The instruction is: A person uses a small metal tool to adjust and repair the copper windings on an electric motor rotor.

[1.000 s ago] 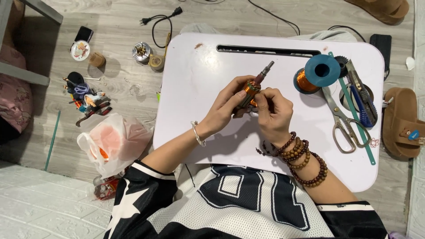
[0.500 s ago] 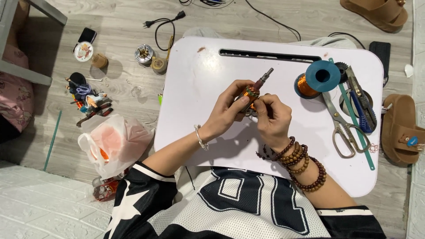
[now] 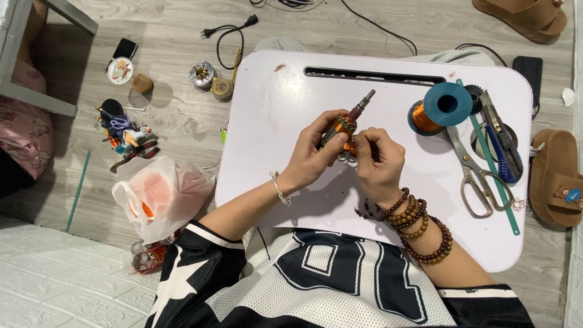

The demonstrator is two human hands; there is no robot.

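Motor armature [image 3: 345, 129] sits over the middle of the white counter [image 3: 273, 152], shaft tip pointing toward the copper wire spool [image 3: 440, 108]. Judgement: keep the wire taut and lay each turn tight in its slot, steadying the core. Left hand [image 3: 316, 155] grip is closed around the armature body. Right hand [image 3: 376, 161] fingertips are pinched at the winding, apparently on fine wire; too small to confirm. Scissors [image 3: 473, 176] lie right of the spool.
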